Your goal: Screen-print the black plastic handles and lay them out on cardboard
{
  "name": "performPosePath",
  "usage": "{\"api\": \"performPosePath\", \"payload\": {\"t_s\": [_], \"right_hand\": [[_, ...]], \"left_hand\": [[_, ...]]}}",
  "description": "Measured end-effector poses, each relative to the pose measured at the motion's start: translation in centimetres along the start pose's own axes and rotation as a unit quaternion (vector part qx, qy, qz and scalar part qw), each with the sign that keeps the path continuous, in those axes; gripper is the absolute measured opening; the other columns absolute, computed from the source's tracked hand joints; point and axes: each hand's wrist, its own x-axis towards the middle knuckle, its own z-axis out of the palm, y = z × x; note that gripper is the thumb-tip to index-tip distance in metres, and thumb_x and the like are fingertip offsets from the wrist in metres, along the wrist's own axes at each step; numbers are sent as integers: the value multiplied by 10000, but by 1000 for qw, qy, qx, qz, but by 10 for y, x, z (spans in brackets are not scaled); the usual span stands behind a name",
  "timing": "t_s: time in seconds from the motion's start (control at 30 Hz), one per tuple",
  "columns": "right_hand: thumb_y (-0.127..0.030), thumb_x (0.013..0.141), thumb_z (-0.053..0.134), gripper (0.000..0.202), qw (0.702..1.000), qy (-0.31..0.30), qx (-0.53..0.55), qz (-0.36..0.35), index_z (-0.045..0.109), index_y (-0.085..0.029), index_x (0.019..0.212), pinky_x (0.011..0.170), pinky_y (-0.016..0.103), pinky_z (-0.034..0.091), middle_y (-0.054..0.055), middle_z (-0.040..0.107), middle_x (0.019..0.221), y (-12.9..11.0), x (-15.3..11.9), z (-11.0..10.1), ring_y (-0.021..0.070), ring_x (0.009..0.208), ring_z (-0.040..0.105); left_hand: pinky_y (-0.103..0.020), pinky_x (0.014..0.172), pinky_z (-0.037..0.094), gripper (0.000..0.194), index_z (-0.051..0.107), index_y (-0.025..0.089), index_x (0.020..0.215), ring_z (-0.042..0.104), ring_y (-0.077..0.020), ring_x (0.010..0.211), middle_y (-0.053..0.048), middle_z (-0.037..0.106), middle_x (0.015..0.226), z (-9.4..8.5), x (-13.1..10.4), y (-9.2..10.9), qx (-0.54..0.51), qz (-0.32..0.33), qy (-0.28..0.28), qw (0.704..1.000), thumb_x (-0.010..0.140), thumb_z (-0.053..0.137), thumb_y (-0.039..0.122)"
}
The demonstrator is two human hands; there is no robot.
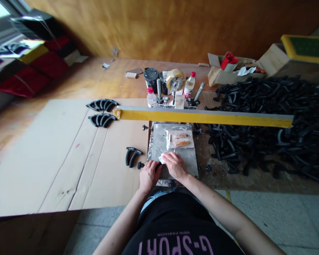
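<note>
My left hand point(149, 174) is closed around a black plastic part point(158, 166), mostly hidden by my fingers. Beside it my right hand point(175, 165) pinches a small white cloth or tissue point(162, 158) against that part. Both hands are over the near end of a grey metal plate point(159, 138). On the plate lies a clear-wrapped pad point(178, 139) with orange-brown marks. Just left of my left hand, two curved black handle-like parts point(133, 156) rest on the cardboard.
A long yellow-and-grey bar point(202, 116) spans the plate. Cardboard point(50, 148) covers the left side, with curved black parts point(102, 119) in two rows. A large heap of black parts point(255, 127) fills the right. Bottles point(189, 85), black tubs point(151, 77) and a tape roll point(174, 80) stand behind.
</note>
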Motion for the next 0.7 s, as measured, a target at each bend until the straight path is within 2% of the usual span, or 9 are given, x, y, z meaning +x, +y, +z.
{"api": "performPosePath", "payload": {"t_s": [0.1,0.27,0.5,0.6,0.7], "right_hand": [[-154,972,421,413,999,-22,-30,17,569,-190,1357,965,410,469,42,554,1412,-2,-17,8,268,1197,509],[-113,962,382,468,998,-49,-29,23,533,-224,1391,985,414,445,23,532,1434,0,-43,-2,260,1231,489],[-157,976,391,450,995,-82,-38,32,515,-245,1400,964,421,418,19,495,1468,-2,-28,-3,257,1211,489],[-121,953,419,442,996,-87,-28,14,553,-244,1356,980,415,406,22,515,1452,-1,-39,-10,251,1233,480],[-130,946,449,339,996,-82,15,0,651,-235,1197,1007,426,403,39,580,1381,3,-56,-27,252,1225,497]], "left_hand": [[-286,785,484,165,626,221,970,618,-192,884,-42,661,915,1,1,-1,-7,-1,-1,1000,932,526,346],[-302,841,485,171,621,219,978,618,-197,916,-53,665,952,3,0,-2,-10,3,7,1000,939,513,345],[-291,812,492,171,627,222,971,619,-192,914,-53,659,924,0,1,-1,-8,14,0,1000,945,502,336],[-297,813,497,178,624,222,967,622,-194,898,-53,661,934,0,1,0,-6,4,2,1000,940,510,356],[-299,806,502,195,624,221,976,625,-200,916,-54,666,958,0,1,0,-2,-3,0,1000,940,509,373]]}}
